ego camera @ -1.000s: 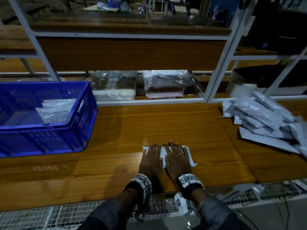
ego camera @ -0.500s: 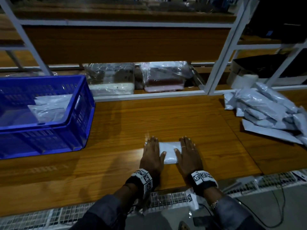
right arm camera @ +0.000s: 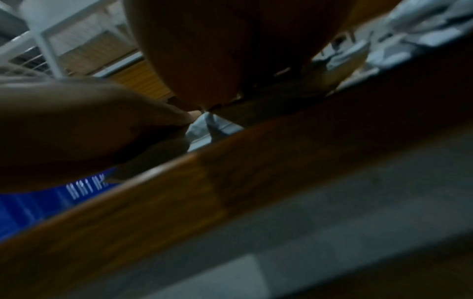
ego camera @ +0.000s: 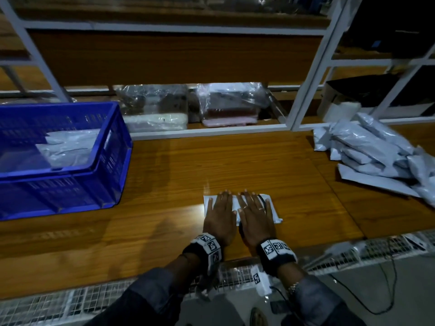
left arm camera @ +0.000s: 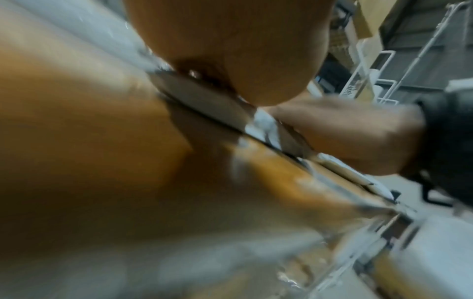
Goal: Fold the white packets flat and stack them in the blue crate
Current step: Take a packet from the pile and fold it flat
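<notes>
At the near edge of the table (ego camera: 150, 231), a strip of white wire mesh (ego camera: 70, 307) runs along the front, with a black cable (ego camera: 367, 302) trailing to the right below it. Both forearms carry dark wristbands with black-and-white markers. Just beyond the edge, the white packet (ego camera: 270, 208) lies flat on the wood. The left hand (ego camera: 220, 216) and the right hand (ego camera: 255, 216) rest on it side by side, nearly touching, palms down. Each grip is fully flat: fingers straight and spread, pressing on the packet, nothing curled round it. The packet's left edge, a strip between the hands and its right end show past them; the rest is covered by the hands. The wrist views are blurred; they show only the heel of each hand on the wood and a fold of white film at the thumb.

Farther left, well apart from the hands, the blue crate (ego camera: 101, 184) sits on the table with folded packets (ego camera: 68, 149) lying inside it. Farther right, also well apart, a loose pile of white packets (ego camera: 372, 151) lies heaped on the table. Between crate and pile the wood is bare.

At the back, a white metal shelf frame (ego camera: 313, 74) borders the table. Behind its lower rail sit two clear plastic-wrapped bundles (ego camera: 155, 109), side by side.
</notes>
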`<state>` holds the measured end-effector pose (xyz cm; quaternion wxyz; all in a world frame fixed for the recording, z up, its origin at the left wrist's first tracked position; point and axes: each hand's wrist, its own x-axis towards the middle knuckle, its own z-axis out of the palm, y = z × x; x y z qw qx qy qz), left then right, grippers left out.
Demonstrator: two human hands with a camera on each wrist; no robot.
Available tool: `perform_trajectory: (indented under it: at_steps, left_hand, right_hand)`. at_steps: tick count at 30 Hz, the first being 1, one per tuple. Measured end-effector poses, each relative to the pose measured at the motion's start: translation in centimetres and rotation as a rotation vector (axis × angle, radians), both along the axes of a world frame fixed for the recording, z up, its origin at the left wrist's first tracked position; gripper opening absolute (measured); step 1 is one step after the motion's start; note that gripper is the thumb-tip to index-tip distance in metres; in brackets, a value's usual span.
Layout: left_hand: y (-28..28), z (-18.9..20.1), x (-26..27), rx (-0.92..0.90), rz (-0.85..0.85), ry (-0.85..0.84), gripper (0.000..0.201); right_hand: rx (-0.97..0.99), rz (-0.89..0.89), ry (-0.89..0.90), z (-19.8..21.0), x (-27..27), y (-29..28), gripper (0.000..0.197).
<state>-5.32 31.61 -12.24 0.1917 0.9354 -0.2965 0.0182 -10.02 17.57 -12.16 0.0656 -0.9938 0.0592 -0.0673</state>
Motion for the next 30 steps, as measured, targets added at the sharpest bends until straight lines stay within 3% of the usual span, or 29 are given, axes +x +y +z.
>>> perform_trajectory:
  at_steps: [8, 10, 15, 21, 25, 30]
  left_hand:
    - [0.2, 0.0, 0.6, 0.095, -0.066, 0.039, 0.076]
    - [0.8, 0.2, 1.4, 0.153, -0.109, 0.135, 0.072]
    - [3.4, 1.2, 2.9, -0.002, -0.233, 0.357, 0.066]
    - [5.4, 1.8, 2.9, 0.161, -0.312, 0.285, 0.1]
    - [5.9, 2.3, 3.2, 0.133, -0.287, 0.223, 0.085]
    - [5.3, 6.7, 3.9, -0.026, -0.17, 0.223, 0.045]
  right_hand:
    - [-0.012, -0.003, 0.047, 1.3, -0.1, 0.4, 0.06]
    - [0.01, 0.058, 0.099, 1.8, 0.1, -0.4, 0.059]
    - [0.299, 0.2, 0.178, 3.2, -0.2, -3.7, 0.061]
    - [0.176, 0.318, 0.26, 3.9, -0.6, -6.4, 0.08]
    - [0.132, 0.3, 0.242, 5.3, -0.1, -6.3, 0.078]
    - [0.348, 0.22, 0.228, 7.8, 1.9, -8.2, 0.055]
